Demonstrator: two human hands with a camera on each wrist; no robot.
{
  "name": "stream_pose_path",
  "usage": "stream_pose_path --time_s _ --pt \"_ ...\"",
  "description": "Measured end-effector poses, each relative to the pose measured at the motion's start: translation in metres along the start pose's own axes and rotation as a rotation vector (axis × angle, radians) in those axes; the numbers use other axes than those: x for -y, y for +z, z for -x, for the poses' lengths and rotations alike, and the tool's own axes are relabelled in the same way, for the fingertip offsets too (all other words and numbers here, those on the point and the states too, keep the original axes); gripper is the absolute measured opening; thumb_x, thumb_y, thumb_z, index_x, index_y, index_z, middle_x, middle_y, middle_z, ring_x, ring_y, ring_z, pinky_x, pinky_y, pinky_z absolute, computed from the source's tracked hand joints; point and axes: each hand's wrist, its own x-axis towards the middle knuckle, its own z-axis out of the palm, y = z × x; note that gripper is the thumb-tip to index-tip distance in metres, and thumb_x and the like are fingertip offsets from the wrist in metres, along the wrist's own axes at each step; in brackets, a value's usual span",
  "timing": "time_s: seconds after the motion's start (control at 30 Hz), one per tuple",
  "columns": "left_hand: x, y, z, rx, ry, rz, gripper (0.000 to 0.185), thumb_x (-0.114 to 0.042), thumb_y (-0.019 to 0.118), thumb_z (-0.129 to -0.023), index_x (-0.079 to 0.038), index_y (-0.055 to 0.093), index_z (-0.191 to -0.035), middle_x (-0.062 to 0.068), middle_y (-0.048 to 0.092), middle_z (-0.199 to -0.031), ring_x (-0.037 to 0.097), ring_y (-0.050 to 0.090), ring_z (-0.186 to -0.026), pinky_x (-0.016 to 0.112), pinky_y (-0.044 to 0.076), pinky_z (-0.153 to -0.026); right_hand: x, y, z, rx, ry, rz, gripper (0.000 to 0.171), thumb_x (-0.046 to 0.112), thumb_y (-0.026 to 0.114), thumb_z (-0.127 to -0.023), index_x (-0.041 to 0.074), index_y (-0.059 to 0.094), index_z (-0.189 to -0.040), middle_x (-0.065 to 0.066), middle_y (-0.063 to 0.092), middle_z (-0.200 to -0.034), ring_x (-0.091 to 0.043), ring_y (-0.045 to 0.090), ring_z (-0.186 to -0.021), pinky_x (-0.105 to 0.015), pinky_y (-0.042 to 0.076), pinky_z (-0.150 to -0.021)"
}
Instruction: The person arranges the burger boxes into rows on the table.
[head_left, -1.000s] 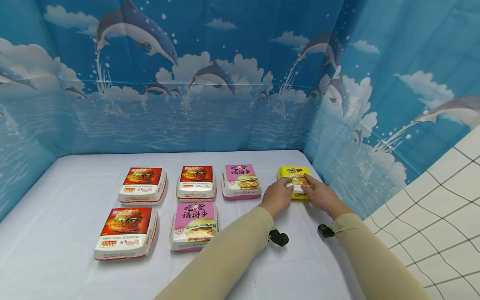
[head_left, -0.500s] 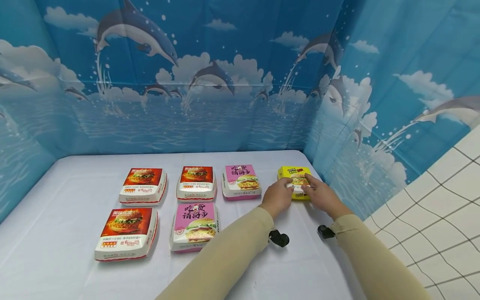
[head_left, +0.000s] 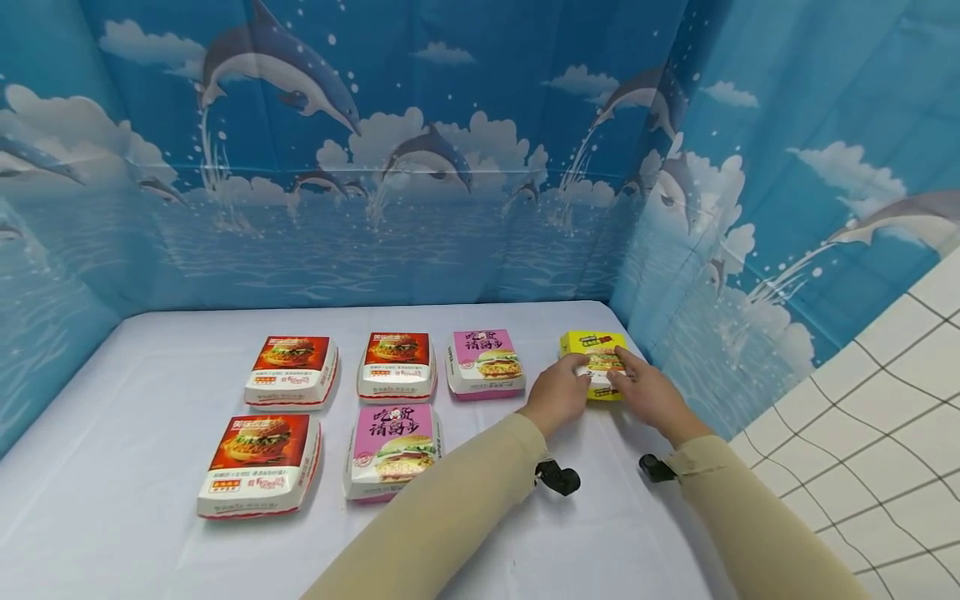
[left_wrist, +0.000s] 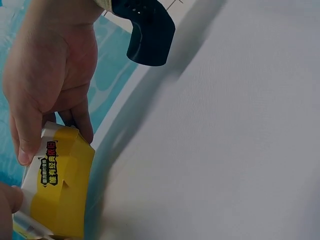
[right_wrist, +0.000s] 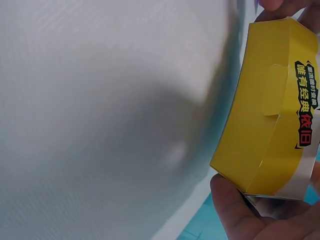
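Note:
A small yellow burger box [head_left: 592, 342], printed with a burger and dark lettering, is at the far right of the white table. My left hand [head_left: 557, 393] grips its left side and my right hand [head_left: 651, 396] its right side, both thumbs toward the lid. In the left wrist view the right hand [left_wrist: 52, 75] wraps one end of the yellow box [left_wrist: 70, 185], while a bit of the left hand [left_wrist: 9, 200] shows at the edge. From the right wrist, the box's plain yellow side [right_wrist: 257, 100] and a tab in its lid edge are visible.
Left of the hands, a pink burger box [head_left: 486, 367] and two red-and-white ones [head_left: 396, 371] [head_left: 291, 375] form the back row. In front lie another pink box [head_left: 393, 454] and a larger-looking red-and-white box [head_left: 258, 467]. A dolphin-print curtain [head_left: 375, 242] borders the table.
The boxes and curtain appear shifted very slightly right in the head view. Both hands keep their hold on the yellow box.

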Motion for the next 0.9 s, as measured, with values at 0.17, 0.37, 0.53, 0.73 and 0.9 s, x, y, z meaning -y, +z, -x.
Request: stream_pose_path --time_s 0.17,0.37,0.53,0.73,0.9 --pt "-0.002 -0.004 0.007 0.002 0.004 0.014 0.039 -0.04 0.057 -0.109 -0.042 0.056 -0.148 -0.01 0.058 -0.154 0.014 0.057 -0.128 0.045 0.047 -0.116 0.004 -0.002 0.007 -0.014 -0.026 0.015 0.074 0.05 0.044 -0.111 0.016 0.014 -0.171 -0.035 0.031 -0.165 -0.047 0.05 -0.13 -0.049 0.051 -0.089" --pt "-0.009 -0.009 0.017 -0.011 0.025 0.012 0.04 -0.039 0.058 -0.108 -0.044 0.056 -0.148 -0.012 0.059 -0.152 0.012 0.058 -0.122 0.042 0.049 -0.111 0.007 -0.006 0.017 -0.036 -0.05 0.019 0.076 0.052 0.044 -0.111 0.016 0.014 -0.171 -0.035 0.031 -0.165 -0.045 0.05 -0.127 -0.045 0.051 -0.086" --pt "-0.015 -0.013 0.027 -0.012 0.025 0.019 0.04 -0.039 0.058 -0.108 -0.045 0.055 -0.147 -0.013 0.06 -0.151 0.012 0.059 -0.116 0.039 0.052 -0.104 0.009 -0.01 0.028 -0.046 -0.077 0.027 0.077 0.055 0.042 -0.111 0.015 0.014 -0.171 -0.036 0.03 -0.165 -0.047 0.05 -0.127 -0.045 0.05 -0.084" --pt "-0.019 -0.017 0.038 -0.013 0.009 0.007 0.041 -0.04 0.059 -0.108 -0.047 0.054 -0.148 -0.012 0.062 -0.147 0.013 0.058 -0.106 0.034 0.053 -0.086 0.014 -0.012 0.041 -0.055 -0.111 0.036 0.077 0.054 0.042 -0.111 0.012 0.016 -0.17 -0.038 0.032 -0.163 -0.048 0.051 -0.126 -0.048 0.051 -0.085" --pt "-0.02 -0.022 0.048 -0.005 -0.002 -0.003 0.041 -0.04 0.059 -0.108 -0.047 0.054 -0.148 -0.012 0.062 -0.146 0.014 0.058 -0.1 0.031 0.05 -0.076 0.018 -0.011 0.048 -0.052 -0.132 0.033 0.077 0.054 0.044 -0.111 0.011 0.018 -0.17 -0.038 0.035 -0.161 -0.044 0.053 -0.12 -0.043 0.051 -0.082"
